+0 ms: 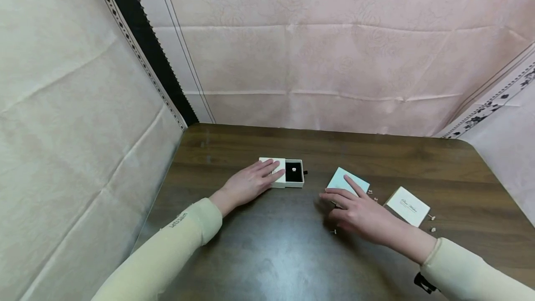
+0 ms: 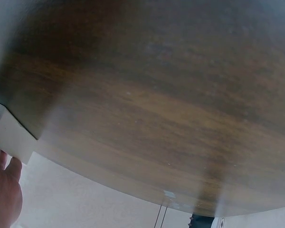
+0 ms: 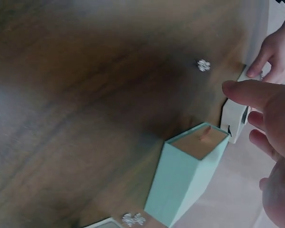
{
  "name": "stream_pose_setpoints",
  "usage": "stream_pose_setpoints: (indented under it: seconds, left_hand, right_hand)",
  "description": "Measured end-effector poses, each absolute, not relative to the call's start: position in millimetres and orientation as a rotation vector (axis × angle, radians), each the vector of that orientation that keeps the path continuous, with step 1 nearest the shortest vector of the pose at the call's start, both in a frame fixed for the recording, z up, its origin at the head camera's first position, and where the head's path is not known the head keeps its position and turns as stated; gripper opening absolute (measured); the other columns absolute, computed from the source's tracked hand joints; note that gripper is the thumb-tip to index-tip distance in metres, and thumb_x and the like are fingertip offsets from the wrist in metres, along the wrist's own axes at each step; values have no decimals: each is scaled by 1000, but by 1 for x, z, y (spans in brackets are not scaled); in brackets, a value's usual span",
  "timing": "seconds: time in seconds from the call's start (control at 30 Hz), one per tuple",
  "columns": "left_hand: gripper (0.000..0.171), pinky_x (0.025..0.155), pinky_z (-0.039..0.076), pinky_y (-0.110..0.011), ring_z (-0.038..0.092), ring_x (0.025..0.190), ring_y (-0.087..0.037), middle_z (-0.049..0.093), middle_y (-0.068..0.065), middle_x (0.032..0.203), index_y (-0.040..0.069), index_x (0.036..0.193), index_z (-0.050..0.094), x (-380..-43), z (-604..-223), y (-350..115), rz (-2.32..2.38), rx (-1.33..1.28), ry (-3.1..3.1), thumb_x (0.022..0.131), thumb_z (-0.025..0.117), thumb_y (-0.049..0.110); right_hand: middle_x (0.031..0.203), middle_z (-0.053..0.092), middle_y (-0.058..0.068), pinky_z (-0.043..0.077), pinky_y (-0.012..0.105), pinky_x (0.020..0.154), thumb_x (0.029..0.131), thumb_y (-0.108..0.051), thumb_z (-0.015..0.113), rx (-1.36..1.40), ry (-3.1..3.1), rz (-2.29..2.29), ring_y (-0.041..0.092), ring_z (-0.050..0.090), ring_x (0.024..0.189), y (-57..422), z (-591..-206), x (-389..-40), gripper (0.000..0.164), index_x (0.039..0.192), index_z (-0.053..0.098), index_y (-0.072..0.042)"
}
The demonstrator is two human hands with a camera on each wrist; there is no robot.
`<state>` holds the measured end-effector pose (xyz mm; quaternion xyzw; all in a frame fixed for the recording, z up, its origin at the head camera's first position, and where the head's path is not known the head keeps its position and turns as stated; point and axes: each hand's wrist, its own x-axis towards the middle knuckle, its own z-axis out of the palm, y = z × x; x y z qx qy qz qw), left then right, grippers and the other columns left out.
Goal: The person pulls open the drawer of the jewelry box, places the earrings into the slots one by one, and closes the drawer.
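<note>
My left hand [image 1: 252, 181] holds a small white drawer box [image 1: 281, 182] on the table, its fingers over the sleeve and its thumb at the near side. The box's drawer [image 1: 302, 183] is pulled out to the right, showing a black insert with a small silver earring [image 1: 294, 169] on it. My right hand [image 1: 357, 211] hovers over the near side of a light blue box [image 1: 346, 178], fingers spread, holding nothing. In the right wrist view that box's brown end with a small tab shows. A flower-shaped earring [image 3: 204, 65] lies on the table nearby.
A white box with script lettering [image 1: 409, 206] stands at the right. Small earrings [image 1: 432, 217] lie beside it, and others [image 1: 375, 199] lie by the light blue box. The dark wooden table [image 1: 267, 254] has light patterned cloth [image 1: 342, 73] behind and at its sides.
</note>
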<state>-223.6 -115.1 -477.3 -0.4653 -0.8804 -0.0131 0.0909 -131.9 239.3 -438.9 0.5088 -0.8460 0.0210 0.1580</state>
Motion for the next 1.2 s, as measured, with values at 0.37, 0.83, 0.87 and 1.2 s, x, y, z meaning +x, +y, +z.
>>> stream_pose_setpoints:
  seconds: [0.37, 0.83, 0.87, 1.2]
  left_hand:
    - [51, 121, 42, -47, 46, 152, -30, 51, -14, 163, 16, 160, 52, -225, -479, -116, -44, -1375, -2590, 110, 63, 22]
    - [54, 122, 42, -45, 47, 152, -29, 51, -13, 163, 19, 161, 51, -226, -481, -115, 12, -1378, -2585, 110, 65, 25]
    - [54, 122, 42, -45, 47, 152, -29, 51, -13, 163, 19, 161, 51, -226, -481, -115, 15, -1377, -2586, 110, 65, 25]
    - [55, 122, 42, -45, 46, 153, -28, 50, -12, 164, 19, 162, 50, -226, -481, -114, 57, -1377, -2583, 110, 65, 27]
  right_hand:
    - [141, 67, 12, 26, 68, 123, 67, -14, 98, 1489, -2378, 56, 34, 62, 134, 243, -454, -126, 33, 88, 73, -21]
    - [140, 68, 12, 34, 71, 116, 68, -11, 96, 1528, -2356, 55, 35, 63, 132, 241, -463, -124, 31, 84, 71, -19]
    - [140, 68, 12, 34, 71, 116, 68, -11, 96, 1530, -2360, 57, 35, 63, 132, 241, -463, -124, 30, 84, 71, -19]
    - [139, 68, 11, 36, 70, 114, 73, -11, 91, 1542, -2325, 96, 33, 64, 130, 241, -466, -124, 24, 80, 70, -20]
